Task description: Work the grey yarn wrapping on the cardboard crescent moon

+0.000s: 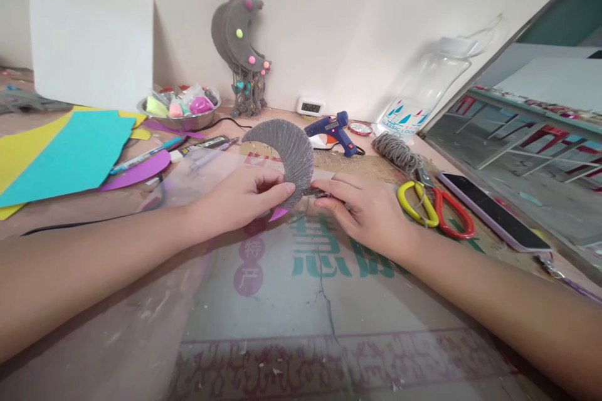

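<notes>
My left hand (242,200) pinches a crescent moon (297,153) between thumb and fingers, above the table. Grey yarn covers nearly all of the crescent, and a bare purple tip (279,213) shows at its lower end. Close to the crescent's right edge, my right hand (364,203) has its thumb and fingers pressed together on a small bundle of grey yarn (324,193), partly hidden by the fingers. A skein of grey yarn (397,151) lies farther right, beside scissors (435,203) with one yellow and one red handle.
A blue glue gun (333,131), a small clock (310,105) and a glass jug (418,100) stand behind. A phone (493,212) lies right. At left are coloured sheets (70,150), pens (148,155) and a metal bowl (181,120). A crescent decoration (239,31) hangs on the wall.
</notes>
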`<state>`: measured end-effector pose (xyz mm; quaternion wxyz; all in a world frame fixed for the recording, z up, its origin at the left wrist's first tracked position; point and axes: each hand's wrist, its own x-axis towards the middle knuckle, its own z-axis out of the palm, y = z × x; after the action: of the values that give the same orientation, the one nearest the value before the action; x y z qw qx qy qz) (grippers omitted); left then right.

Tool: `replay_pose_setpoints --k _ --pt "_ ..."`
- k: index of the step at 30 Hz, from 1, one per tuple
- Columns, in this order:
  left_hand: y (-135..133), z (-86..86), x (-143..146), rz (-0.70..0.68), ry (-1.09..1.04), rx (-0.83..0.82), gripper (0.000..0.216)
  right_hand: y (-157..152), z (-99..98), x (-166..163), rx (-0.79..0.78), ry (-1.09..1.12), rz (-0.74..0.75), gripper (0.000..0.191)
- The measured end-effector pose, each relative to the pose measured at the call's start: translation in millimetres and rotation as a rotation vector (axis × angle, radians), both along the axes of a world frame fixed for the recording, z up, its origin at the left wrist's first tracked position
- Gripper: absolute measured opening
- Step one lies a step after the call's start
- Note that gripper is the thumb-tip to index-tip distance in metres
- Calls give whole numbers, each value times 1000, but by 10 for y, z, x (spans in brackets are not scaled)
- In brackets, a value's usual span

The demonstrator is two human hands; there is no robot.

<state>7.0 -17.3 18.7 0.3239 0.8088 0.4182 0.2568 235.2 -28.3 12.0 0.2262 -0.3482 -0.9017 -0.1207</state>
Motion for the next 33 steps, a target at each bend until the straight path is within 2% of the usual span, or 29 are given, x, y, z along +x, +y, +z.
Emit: replay_pose_setpoints --k 12,22,28,33 --pt "18 -18 -7 -27 -1 9 38 -5 -6 -2 85 -66 -2 25" --pt "21 -28 -17 -66 -7 24 37 -19 -8 -22 40 -87 -33 26" --pt "22 -33 -24 -65 0 6 37 -22 2 -17 69 -94 -19 25" --pt "17 -17 -25 -72 -20 19 38 -25 7 -10 51 -27 -4 25"
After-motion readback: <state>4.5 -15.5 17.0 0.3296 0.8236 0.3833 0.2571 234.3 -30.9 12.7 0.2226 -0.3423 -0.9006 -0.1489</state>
